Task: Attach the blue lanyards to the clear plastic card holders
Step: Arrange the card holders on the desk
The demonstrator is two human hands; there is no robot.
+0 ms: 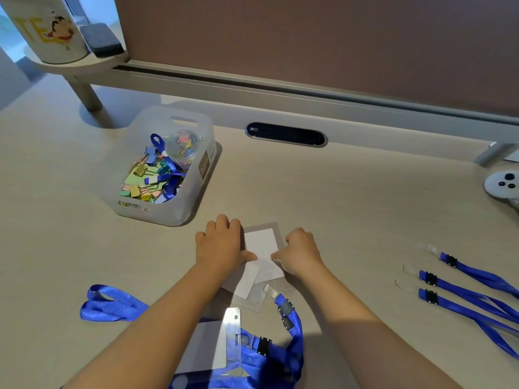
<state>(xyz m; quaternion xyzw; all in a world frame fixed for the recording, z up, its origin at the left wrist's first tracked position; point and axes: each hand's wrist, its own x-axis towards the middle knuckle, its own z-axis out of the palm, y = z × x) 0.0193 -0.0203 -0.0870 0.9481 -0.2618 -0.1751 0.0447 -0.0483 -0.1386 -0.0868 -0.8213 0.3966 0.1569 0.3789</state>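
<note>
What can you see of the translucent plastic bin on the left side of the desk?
The translucent plastic bin is a frosted rectangular tub with rounded corners and a slot handle cut into its far wall. A brown label sits on its right side and faint lettering runs along the near wall. It stands upright on the desk, turned at an angle, beyond the left hand and not touched by it. Inside lie coloured binder clips, blue lanyard straps and a small clear round tub of clips.

Left hand (222,242) and right hand (302,252) pressing clear card holder (262,242) on desk (351,206), 3 blue lanyards (477,287) at right
</note>
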